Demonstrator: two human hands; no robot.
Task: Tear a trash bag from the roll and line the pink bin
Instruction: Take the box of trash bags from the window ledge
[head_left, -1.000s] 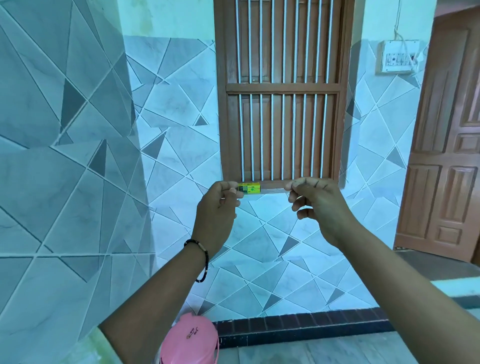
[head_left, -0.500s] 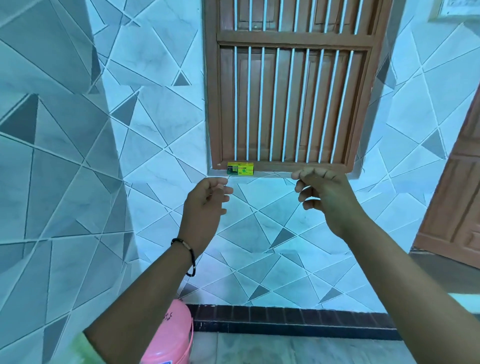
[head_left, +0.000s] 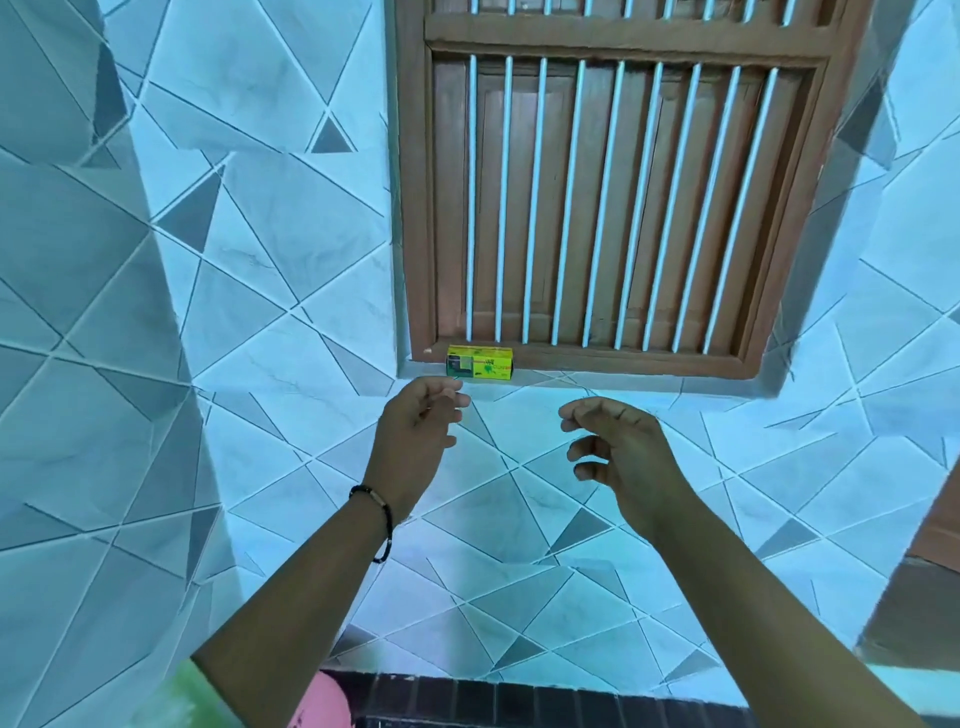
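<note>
Yellow-green cardboard, a small box (head_left: 480, 363), sits on the window sill (head_left: 597, 387) at the lower left corner of the barred wooden window (head_left: 613, 197), and I take it to be the pack that holds the trash bag roll, though no roll or bag shows from here. My left hand (head_left: 418, 431) hangs just below the box, apart from it, fingers loosely curled with thumb close to forefinger and nothing between them. My right hand (head_left: 621, 452) is below the sill too, further right of the box, fingers half bent and spread, also empty. A sliver of the pink bin (head_left: 319, 701) shows far below the box, at my left elbow by the dark brick edging (head_left: 519, 696); I cannot tell whether it has a lid on. Judging by this, no bag is torn off and the bin is unlined. The risk I see is the perch: the box rests on a narrow ledge, so a careless reach could knock it off towards the floor beside the bin. If I tug film with one hand and leave the light box free, it may slide along the sill rather than letting the bag tear at its perforation.
</note>
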